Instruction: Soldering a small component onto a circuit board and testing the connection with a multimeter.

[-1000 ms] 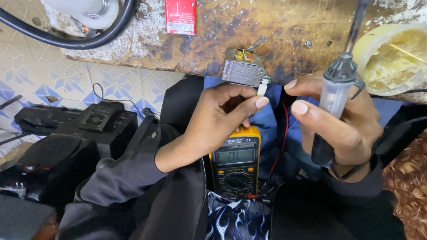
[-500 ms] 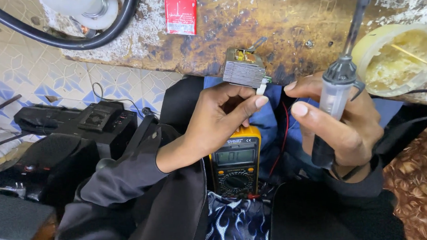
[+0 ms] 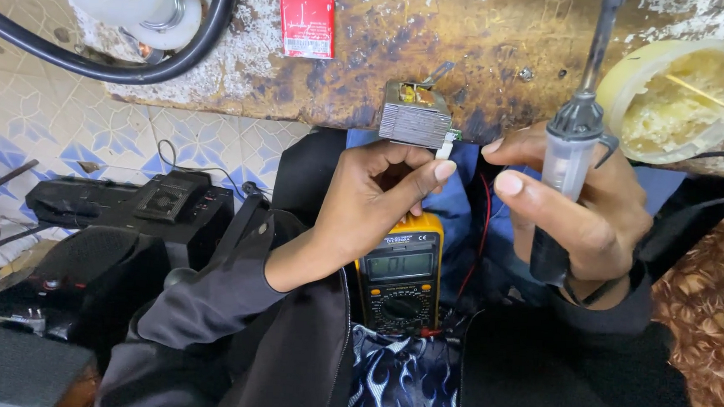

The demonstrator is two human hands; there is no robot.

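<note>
Above the yellow multimeter (image 3: 397, 271), the left hand (image 3: 374, 200) pinches a small transformer (image 3: 416, 115) while the right hand (image 3: 580, 211) grips a soldering iron (image 3: 570, 148), apparently soldering, needing a steady tip.

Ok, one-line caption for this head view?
Left hand holds a small transformer; right hand grips a soldering iron above a multimeter.

We see our left hand (image 3: 379, 200) pinching a small white piece just below the grey laminated metal block (image 3: 416, 115), which rests at the edge of the worn bench (image 3: 370, 55). Right of the block, our right hand (image 3: 580, 215) grips a soldering iron (image 3: 571, 148) upright. Below the block lies a yellow multimeter (image 3: 398, 271); further right sits a yellowish tub (image 3: 681, 96).
</note>
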